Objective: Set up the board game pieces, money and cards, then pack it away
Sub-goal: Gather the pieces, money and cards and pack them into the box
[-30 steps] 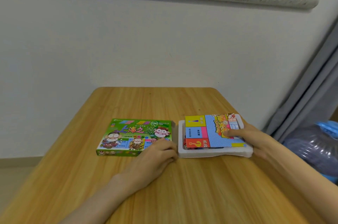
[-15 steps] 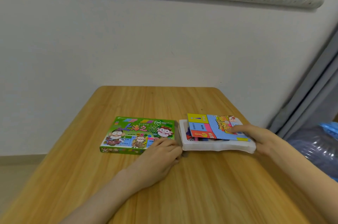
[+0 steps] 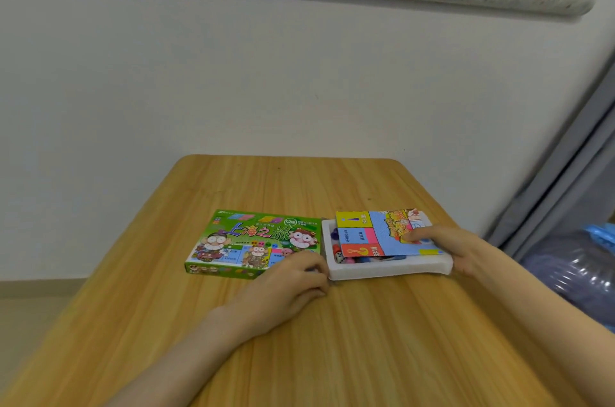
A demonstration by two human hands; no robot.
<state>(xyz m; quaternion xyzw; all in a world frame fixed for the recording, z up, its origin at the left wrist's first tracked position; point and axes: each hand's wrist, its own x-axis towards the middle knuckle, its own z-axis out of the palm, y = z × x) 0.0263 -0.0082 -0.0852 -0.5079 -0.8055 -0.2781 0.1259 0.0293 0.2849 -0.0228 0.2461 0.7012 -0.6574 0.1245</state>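
Head view: right hand (image 3: 456, 247) pinches folded board (image 3: 376, 237), thumb on top, over foam tray (image 3: 382, 268) between both hands; left hand (image 3: 293, 277) curled at tray's near corner, grip unclear. Board likely light, stiff card: lift by its edge.

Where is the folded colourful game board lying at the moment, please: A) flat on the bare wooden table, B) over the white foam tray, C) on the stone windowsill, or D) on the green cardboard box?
B: the folded colourful game board lies across the top of the white foam tray, small playing pieces showing beneath its left edge, with the right hand touching it.
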